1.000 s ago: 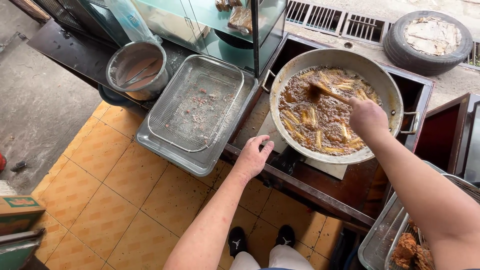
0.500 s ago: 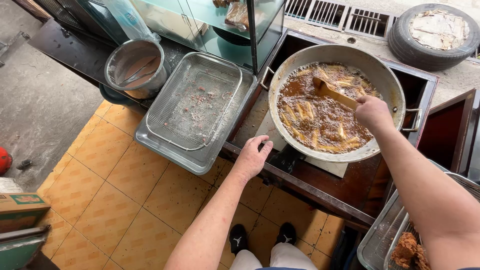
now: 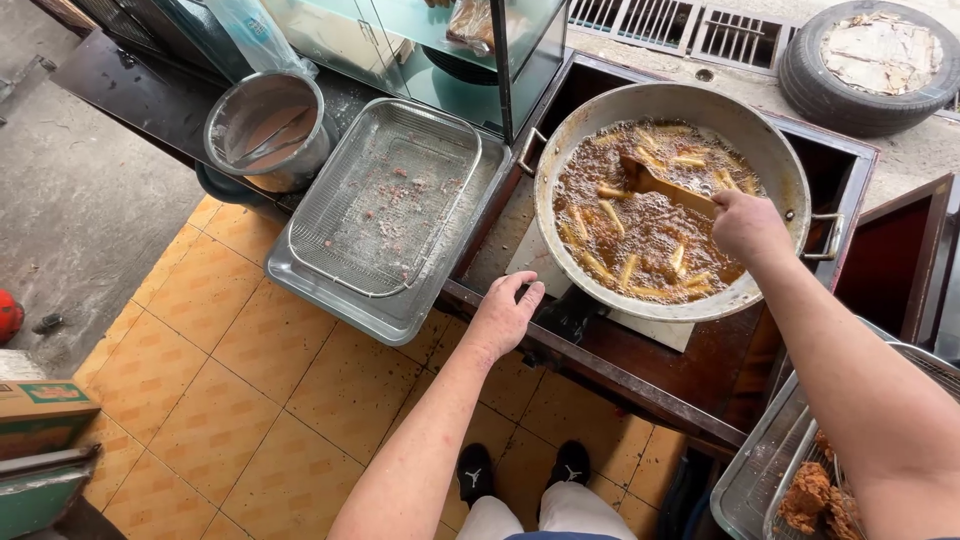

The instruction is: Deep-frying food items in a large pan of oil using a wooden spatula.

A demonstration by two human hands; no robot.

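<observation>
Wooden spatula (image 3: 668, 187) dips into the wok (image 3: 672, 196), right hand (image 3: 748, 226) fingers wrapped around it; left hand (image 3: 505, 314) rests on the counter (image 3: 640, 372), fingers loosely spread.

A dark wooden counter (image 3: 640, 365) carries a wide round metal frying pan (image 3: 770, 150) set on a pale square slab (image 3: 650, 328). Left of that pan, a rectangular steel tray (image 3: 330, 300) sits half over the counter's edge, with a wire mesh basket (image 3: 385, 195) lying in it. Further left of the pan stands a round steel pot (image 3: 268, 130). Behind the pan's left side rises a glass display case (image 3: 450, 60). Below, orange floor tiles (image 3: 230, 400).
</observation>
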